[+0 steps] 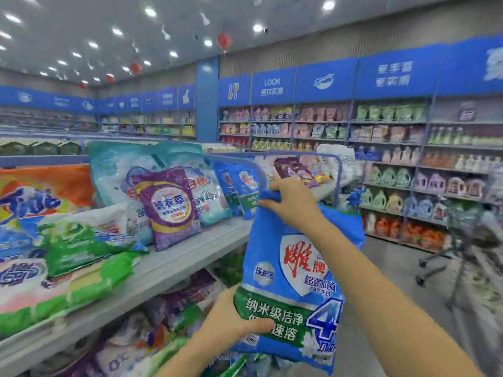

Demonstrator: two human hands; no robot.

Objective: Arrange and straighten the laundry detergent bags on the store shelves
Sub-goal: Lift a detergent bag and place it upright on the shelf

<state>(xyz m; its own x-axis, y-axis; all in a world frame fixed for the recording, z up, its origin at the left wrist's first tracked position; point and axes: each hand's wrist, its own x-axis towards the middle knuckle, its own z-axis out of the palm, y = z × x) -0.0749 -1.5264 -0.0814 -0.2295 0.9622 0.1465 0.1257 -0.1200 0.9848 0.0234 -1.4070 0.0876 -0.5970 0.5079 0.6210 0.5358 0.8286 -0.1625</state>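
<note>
Nearest: left hand [234, 319] grips the lower left corner of the blue glossy plastic detergent bag [288, 268], thumb laid across the green band on the front, other fingers hidden behind. Right hand [291, 202] is clamped on the bunched top edge, film gathered in the fist. The bag hangs upright in the air between the two hands, off the shelf, just right of the pale grey shelf board [190, 254] and above the lower tier. Judgement: powder fill, fairly heavy; the body sags and creases, so soft, not stiff. The film looks slick, so a grip on the top seam plus support under the base seems the safest hold; a pinch at mid-panel would likely slip. On the board, the purple crinkled pouch [170, 208] stands leaning back on the pale teal bag [117, 170]; the green-and-white bags [89, 240] lie slumped flat, with the orange bag [40, 191] beside them at the far left. All are shiny, wrinkled and pillow-shaped. Small blue bags [231, 186] stand behind a blue wire divider. Further off: a metal shopping trolley [462, 240], blurred; wall shelving [394, 148] of bottles and pouches; blue sign panels [324, 83] above.
</note>
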